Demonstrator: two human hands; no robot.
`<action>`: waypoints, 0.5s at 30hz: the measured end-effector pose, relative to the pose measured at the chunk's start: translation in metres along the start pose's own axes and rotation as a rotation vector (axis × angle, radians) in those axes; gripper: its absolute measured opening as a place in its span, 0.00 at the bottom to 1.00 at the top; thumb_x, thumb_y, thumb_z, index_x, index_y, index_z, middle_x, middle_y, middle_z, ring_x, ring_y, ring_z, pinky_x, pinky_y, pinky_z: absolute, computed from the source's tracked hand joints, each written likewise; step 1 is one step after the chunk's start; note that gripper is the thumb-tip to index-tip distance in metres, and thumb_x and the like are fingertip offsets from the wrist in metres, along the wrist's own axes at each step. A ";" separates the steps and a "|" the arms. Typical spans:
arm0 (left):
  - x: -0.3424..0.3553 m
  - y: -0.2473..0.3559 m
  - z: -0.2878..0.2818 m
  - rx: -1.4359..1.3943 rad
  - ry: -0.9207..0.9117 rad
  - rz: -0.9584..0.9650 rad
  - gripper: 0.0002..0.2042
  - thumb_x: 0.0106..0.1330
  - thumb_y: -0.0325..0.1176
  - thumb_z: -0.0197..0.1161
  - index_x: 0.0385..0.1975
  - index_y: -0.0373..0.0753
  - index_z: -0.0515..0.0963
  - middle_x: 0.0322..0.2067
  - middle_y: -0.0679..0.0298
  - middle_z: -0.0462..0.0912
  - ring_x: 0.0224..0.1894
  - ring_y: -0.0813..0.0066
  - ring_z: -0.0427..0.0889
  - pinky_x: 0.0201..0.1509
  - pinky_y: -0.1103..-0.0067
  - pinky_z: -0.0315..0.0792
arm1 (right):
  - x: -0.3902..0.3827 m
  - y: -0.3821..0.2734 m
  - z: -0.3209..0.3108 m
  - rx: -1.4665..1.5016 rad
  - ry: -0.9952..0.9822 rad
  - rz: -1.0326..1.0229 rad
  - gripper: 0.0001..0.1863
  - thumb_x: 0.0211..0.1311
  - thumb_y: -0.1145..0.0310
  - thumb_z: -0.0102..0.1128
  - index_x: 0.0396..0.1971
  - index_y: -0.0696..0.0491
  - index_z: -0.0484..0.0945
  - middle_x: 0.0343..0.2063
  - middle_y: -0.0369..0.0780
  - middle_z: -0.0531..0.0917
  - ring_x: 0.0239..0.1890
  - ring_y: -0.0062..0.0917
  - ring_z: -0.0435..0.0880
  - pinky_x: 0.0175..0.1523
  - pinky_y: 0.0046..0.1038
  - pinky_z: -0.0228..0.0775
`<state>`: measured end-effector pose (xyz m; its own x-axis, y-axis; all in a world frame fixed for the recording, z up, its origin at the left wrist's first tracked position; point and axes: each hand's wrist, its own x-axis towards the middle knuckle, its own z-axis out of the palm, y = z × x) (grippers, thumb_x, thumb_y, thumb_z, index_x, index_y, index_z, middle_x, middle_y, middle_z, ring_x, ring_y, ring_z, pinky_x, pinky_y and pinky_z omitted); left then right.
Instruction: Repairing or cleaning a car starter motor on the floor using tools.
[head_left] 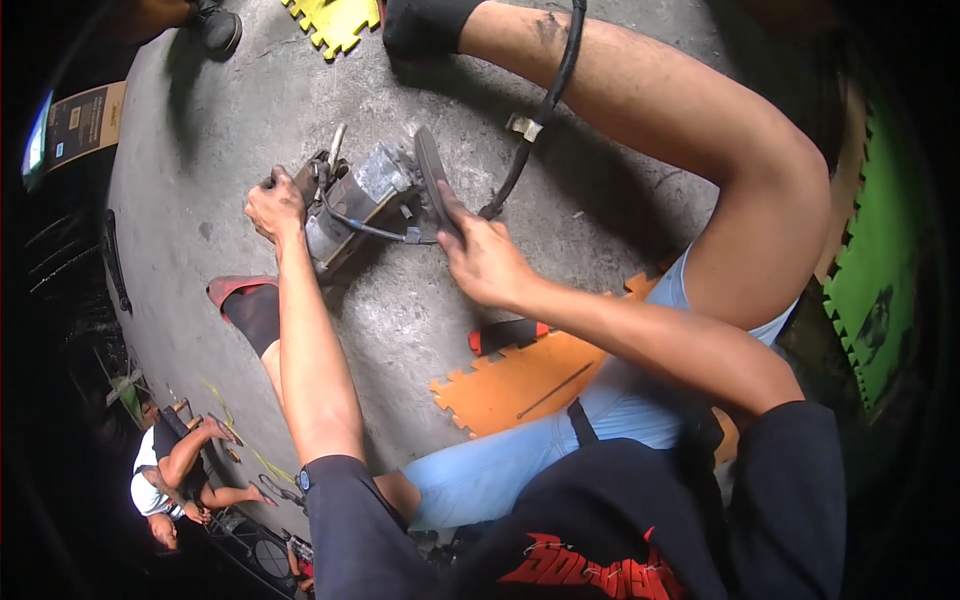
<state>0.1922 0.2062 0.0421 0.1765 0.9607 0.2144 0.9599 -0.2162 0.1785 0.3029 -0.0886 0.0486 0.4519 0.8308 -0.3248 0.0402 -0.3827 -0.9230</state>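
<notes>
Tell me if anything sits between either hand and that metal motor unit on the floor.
Nothing visible does. The left hand already grips a part at the unit's left end, and the right hand presses the dark flat piece standing on its right side. A thin cable runs across the unit's front, below both hands.

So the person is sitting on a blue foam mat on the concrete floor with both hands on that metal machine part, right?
Not quite. The foam mat under the person is orange, not blue, as the head view shows. The rest holds: on the concrete floor, the left hand and right hand are both on the metal machine part.
</notes>
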 end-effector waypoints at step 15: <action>0.004 0.009 0.001 0.016 -0.007 -0.021 0.24 0.62 0.51 0.61 0.38 0.32 0.87 0.39 0.40 0.85 0.47 0.41 0.84 0.56 0.59 0.75 | 0.017 0.004 -0.020 0.136 -0.051 -0.048 0.36 0.66 0.71 0.50 0.73 0.59 0.51 0.48 0.65 0.78 0.56 0.61 0.75 0.67 0.45 0.65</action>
<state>0.2020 0.2079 0.0436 0.1578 0.9662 0.2038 0.9668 -0.1932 0.1673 0.3281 -0.0839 0.0436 0.4060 0.8677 -0.2867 -0.0618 -0.2869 -0.9560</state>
